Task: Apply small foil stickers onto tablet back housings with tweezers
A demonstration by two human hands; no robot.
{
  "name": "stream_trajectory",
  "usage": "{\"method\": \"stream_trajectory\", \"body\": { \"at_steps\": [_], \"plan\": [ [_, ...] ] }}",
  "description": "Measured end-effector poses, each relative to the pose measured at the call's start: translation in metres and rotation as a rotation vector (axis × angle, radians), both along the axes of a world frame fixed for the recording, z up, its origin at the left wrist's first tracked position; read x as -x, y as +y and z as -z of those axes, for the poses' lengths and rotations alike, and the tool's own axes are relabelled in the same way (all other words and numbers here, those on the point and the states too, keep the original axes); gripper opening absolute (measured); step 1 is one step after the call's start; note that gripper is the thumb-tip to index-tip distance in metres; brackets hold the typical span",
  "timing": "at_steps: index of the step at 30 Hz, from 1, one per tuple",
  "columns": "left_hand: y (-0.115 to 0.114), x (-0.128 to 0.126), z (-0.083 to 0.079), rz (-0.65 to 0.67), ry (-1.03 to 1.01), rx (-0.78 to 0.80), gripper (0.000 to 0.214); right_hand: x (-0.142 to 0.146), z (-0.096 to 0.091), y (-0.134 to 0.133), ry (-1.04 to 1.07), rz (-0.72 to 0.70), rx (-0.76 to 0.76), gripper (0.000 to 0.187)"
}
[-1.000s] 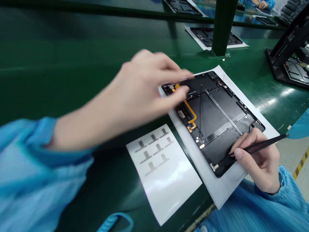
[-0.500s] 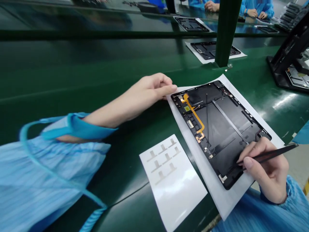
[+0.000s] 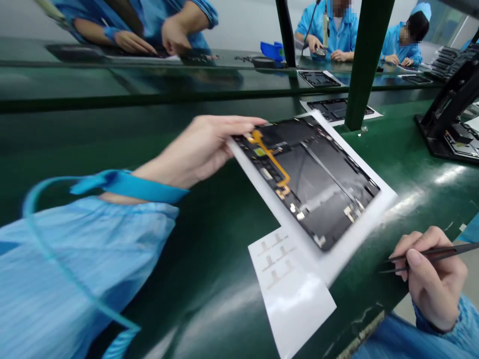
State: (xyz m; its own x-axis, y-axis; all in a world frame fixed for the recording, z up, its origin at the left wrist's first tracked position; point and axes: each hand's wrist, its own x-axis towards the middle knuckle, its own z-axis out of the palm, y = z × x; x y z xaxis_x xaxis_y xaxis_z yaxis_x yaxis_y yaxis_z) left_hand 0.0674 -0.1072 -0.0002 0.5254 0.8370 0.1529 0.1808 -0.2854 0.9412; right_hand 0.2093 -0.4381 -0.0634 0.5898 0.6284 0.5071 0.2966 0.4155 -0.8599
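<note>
A black tablet panel (image 3: 312,182) with an orange flex cable (image 3: 271,157) lies on a white sheet (image 3: 361,219) at the middle of the green bench (image 3: 415,159). Since the last moments the panel and sheet have swung round, and the sheet's lower corner now overlaps a glossy label sheet (image 3: 294,304) at 6 o'clock. The left hand (image 3: 198,144) is at 9 o'clock, fingers stretched along the sheet's upper-left corner, reaching the panel's edge; whether it pinches there is hidden. The right hand (image 3: 430,279) has moved off the panel to 4 o'clock, its fingers narrowly closed on slim black tweezers (image 3: 464,248), with nothing visible at the tips. Pale T-shaped marks (image 3: 277,259) are printed on the label sheet, but no writing can be read on it or on the panel. A green post (image 3: 364,75) stands at 1 o'clock, a second panel (image 3: 337,108) lies at 12, and a black stand (image 3: 445,134) holding another panel is at 3 o'clock. Two people in blue (image 3: 337,35) work farther off.
</note>
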Motion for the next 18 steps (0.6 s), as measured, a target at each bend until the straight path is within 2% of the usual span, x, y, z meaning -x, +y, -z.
{"method": "stream_trajectory", "body": {
  "at_steps": [4, 7, 9, 12, 14, 16, 18],
  "plan": [
    [0.061, 0.035, -0.006, -0.225, -0.058, 0.005, 0.028, -0.003, 0.001, 0.003, -0.01, -0.008, 0.034, 0.014],
    [0.099, 0.061, 0.006, -0.402, -0.032, -0.034, 0.035, -0.001, 0.001, 0.002, 0.005, 0.012, 0.06, 0.014],
    [0.109, 0.078, 0.019, -0.484, 0.03, -0.059, 0.038, 0.001, 0.001, 0.001, 0.062, 0.06, 0.101, 0.015],
    [0.105, 0.096, 0.035, -0.583, 0.163, -0.158, 0.045, 0.004, 0.0, 0.001, 0.14, 0.111, 0.195, 0.018],
    [0.095, 0.1, 0.04, -0.614, 0.252, -0.281, 0.052, 0.002, -0.001, 0.003, 0.142, 0.098, 0.28, 0.022],
    [0.081, 0.097, 0.041, -0.556, 0.324, -0.426, 0.058, -0.003, -0.004, 0.005, 0.119, 0.055, 0.381, 0.031],
    [0.062, 0.091, 0.04, -0.405, 0.359, -0.575, 0.056, -0.011, -0.01, 0.008, 0.1, -0.017, 0.488, 0.042]
  ]
}}
